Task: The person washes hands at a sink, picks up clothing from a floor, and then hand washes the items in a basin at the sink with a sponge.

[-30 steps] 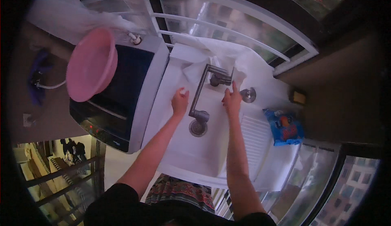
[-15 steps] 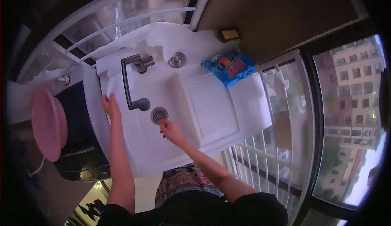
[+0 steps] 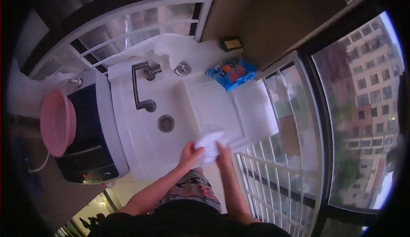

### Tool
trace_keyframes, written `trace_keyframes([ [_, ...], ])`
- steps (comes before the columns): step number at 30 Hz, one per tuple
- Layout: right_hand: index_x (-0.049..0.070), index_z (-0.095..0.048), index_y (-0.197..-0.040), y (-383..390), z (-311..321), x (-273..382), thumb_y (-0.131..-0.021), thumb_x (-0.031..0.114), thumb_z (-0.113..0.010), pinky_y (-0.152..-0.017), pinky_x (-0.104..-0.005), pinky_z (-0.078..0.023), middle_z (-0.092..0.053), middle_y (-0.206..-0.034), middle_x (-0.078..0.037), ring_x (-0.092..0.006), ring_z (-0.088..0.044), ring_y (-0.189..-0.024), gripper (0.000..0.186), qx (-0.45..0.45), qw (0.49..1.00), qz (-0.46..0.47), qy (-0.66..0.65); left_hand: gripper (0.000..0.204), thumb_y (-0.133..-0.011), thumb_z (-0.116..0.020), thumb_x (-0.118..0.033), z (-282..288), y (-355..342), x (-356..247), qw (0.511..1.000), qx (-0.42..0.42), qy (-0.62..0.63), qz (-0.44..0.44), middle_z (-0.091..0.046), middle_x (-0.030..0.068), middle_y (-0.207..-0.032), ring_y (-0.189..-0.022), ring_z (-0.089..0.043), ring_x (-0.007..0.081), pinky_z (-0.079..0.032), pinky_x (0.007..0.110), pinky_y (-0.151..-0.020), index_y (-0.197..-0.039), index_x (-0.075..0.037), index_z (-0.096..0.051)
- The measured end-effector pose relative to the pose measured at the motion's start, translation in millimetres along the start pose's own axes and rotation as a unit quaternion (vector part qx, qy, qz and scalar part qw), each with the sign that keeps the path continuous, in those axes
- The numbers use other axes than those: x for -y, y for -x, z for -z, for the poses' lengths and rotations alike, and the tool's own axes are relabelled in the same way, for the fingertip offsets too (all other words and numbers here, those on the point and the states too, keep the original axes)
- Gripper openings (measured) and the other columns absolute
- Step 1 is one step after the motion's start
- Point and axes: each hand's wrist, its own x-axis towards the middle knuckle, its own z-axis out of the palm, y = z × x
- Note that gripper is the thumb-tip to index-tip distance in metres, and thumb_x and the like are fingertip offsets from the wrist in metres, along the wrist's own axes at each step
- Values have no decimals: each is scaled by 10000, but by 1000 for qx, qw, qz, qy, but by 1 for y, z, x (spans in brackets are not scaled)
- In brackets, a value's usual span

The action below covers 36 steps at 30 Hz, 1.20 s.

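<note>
Over the front edge of the white sink [image 3: 132,151], near the ridged washboard [image 3: 218,108], I hold a white cloth [image 3: 208,145] between my two hands. My left hand [image 3: 190,156] is closed on its left side, and my right hand [image 3: 223,153] grips its right side. Motion blurs the cloth, so its folds and exact kind are hard to make out. Beyond my hands, the round drain [image 3: 165,123] lies in the basin floor, below the spout of the dark faucet [image 3: 139,87].
A blue soft package [image 3: 232,73] lies on the back right ledge, with a yellow sponge in a dark holder [image 3: 232,44] behind it. A metal strainer plug [image 3: 183,68] sits near the faucet. At left, a pink basin [image 3: 57,122] leans on a black-topped washing machine [image 3: 87,134]. White railings [image 3: 267,173] stand at right.
My left hand has come from the sink's left rim to the front. My right hand has left the drain and moved right and nearer. The white cloth is now between both hands.
</note>
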Motion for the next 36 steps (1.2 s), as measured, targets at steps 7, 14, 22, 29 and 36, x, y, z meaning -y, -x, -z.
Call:
trace_keyframes([
  [7,-27,-527,-1026,-94,110,142,-803,188,-587,-850,-380,-392,-570,-991,-179,-323,-520,-948,316,-289,801,229,472,210,-884,-497,-184,-20,-46,-29,994,14,102,29,-561,73,-1049,-1009,-531,158,-428,281,-863,-1028,-34,-520],
  [14,37,-596,-861,-282,-2,269,-780,127,-564,-748,-421,-409,-572,-896,-194,-355,-534,-858,125,-55,767,423,479,204,-880,-466,-139,34,-59,3,966,-133,220,19,-570,102,-1008,-953,-556,186,-444,278,-846,-1020,-5,-530],
  [22,37,-574,-1030,-549,-7,246,-814,184,-486,-798,-399,-433,-601,-943,-188,-332,-568,-889,275,149,650,499,553,227,-885,-450,-161,57,-58,9,945,-189,266,31,-571,131,-999,-941,-562,208,-447,318,-870,-1002,21,-517],
  [29,26,-539,-1071,-518,-84,262,-819,135,-457,-874,-407,-389,-540,-1059,-195,-309,-519,-989,286,230,553,511,617,255,-859,-503,-181,83,-19,24,912,-293,287,-3,-585,107,-936,-859,-580,161,-470,280,-813,-999,29,-536],
  [36,7,-510,-1091,-469,-101,293,-573,269,-733,-868,-387,-416,-518,-1116,-179,-335,-505,-1013,622,211,460,514,693,218,-858,-515,-163,83,-16,43,936,-285,203,-28,-580,87,-936,-852,-576,153,-470,276,-797,-983,14,-546],
])
